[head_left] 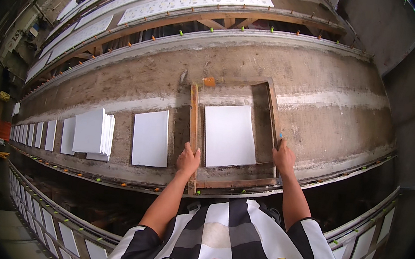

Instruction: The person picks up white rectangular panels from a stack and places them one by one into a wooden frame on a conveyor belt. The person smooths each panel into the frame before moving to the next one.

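Observation:
A rectangular wooden frame, probably a printing screen, is held over the long brown table. My left hand is closed on its left bar, near the front corner. On the right bar, my right hand is closed around the wood. Inside the frame's outline a white sheet shows whole; whether mesh is stretched above it I cannot tell. Another white sheet lies just left of the frame, apart from it. An orange patch shows by the frame's far left corner.
Further left stands a stack of white sheets, with single sheets in a row beyond. Coloured pegs line the table's edges. Printed sheets lie on a farther table. Another table with white sheets runs behind me.

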### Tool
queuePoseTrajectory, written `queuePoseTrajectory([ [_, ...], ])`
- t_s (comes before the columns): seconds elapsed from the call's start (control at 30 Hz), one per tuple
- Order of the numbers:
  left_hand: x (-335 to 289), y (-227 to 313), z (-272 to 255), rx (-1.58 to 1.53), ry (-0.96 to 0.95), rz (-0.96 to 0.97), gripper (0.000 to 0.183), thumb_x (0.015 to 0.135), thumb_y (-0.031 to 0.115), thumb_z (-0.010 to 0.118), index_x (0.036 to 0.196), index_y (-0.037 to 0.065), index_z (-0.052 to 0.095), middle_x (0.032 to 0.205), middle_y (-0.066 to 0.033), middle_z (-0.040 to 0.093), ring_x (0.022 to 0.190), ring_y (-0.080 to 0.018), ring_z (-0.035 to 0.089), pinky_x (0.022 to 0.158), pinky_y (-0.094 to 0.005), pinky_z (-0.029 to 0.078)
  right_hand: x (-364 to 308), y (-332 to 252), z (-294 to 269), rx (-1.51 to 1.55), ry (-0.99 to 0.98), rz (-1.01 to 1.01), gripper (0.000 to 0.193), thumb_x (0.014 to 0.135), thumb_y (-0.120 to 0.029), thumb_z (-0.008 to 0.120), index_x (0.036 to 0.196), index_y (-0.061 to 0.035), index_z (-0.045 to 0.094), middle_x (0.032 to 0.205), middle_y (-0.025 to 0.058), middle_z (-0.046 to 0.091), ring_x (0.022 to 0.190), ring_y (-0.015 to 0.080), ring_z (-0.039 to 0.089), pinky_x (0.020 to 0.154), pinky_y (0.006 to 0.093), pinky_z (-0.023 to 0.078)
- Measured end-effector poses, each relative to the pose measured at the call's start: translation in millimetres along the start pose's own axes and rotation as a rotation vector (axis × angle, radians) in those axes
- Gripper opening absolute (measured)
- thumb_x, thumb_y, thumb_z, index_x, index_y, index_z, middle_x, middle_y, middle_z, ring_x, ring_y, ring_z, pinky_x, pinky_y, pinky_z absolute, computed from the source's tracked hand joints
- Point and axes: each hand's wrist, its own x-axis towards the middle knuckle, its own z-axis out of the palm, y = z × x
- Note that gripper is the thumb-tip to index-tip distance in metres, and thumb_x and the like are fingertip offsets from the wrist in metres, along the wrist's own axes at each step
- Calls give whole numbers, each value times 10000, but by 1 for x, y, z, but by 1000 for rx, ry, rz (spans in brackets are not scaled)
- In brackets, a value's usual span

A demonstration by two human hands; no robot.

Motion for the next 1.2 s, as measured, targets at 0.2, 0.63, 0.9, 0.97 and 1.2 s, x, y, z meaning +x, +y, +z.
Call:
queuePoseTrajectory([
  [0.2,-1,-5,-15,-20,85,49,649,981,420,563,1460,16,394,1265,-264,642,1150,-431,631,978,-497,500,-9,-17,-20,-19,18,3,506,884,-305,655,1298,-43,525,931,234,727,903,429,701,804,534,539],
  [0.63,-6,79,-44,-374,243,156,748,950,591,570,1421,20,460,1160,-243,678,1080,-409,665,894,-503,517,31,8,-103,22,308,-100,408,894,-299,674,1206,-67,551,884,220,723,830,428,698,718,527,547],
  [0.9,-17,176,24,-411,230,192,645,1017,509,517,1436,23,452,1170,-193,685,1045,-350,682,875,-472,527,85,111,-128,10,325,-126,450,890,-286,685,1263,-64,567,921,214,729,857,421,699,753,522,543],
  [0.97,-24,204,50,-401,192,158,624,1017,512,518,1429,46,464,1192,-189,675,1064,-357,673,887,-469,524,92,150,-125,17,313,-111,460,888,-285,691,1272,-66,563,930,212,731,863,423,700,758,519,545],
  [1.2,-31,256,130,-295,175,128,679,1013,550,498,1446,30,444,1321,-236,606,1203,-413,592,1006,-483,467,114,245,-118,32,220,-72,495,888,-293,687,1307,-79,532,929,219,730,880,432,703,764,532,550],
])
